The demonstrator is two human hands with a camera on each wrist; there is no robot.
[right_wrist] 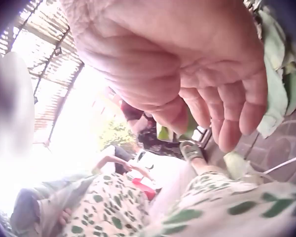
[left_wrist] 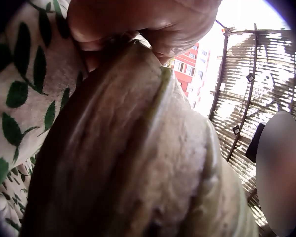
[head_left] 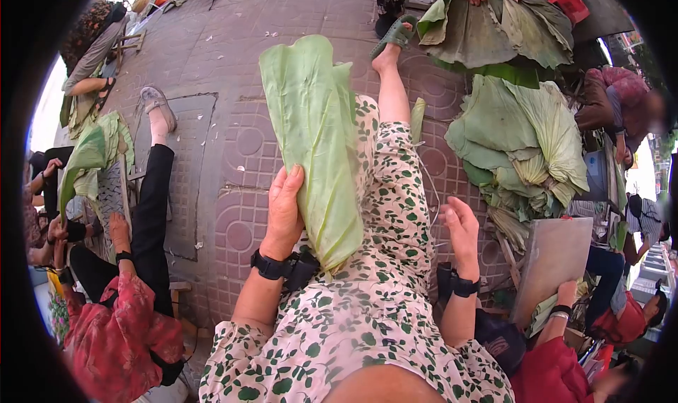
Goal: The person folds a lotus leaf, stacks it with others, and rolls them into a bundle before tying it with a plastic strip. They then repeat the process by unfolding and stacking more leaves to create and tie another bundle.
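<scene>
A pale green, folded bundle of large lotus leaves (head_left: 311,142) stands over the lap, its wide end away from the body and its narrow gathered end toward the waist. My left hand (head_left: 284,212) grips the bundle's left side, thumb lying along the front face. In the left wrist view the ribbed, folded leaf (left_wrist: 133,148) fills the middle below that hand (left_wrist: 143,22). My right hand (head_left: 462,233) is held up to the right of the lap, apart from the leaves. Its fingers are relaxed and slightly bent, with nothing in the palm, as the right wrist view also shows.
To the right lies a large pile of leaves (head_left: 508,128), with a flat board (head_left: 551,262) nearer the body. A thin white string (head_left: 427,184) hangs beside the right knee. Other people sit close on both sides, one in a red patterned top (head_left: 116,339). Paving (head_left: 244,149) lies ahead.
</scene>
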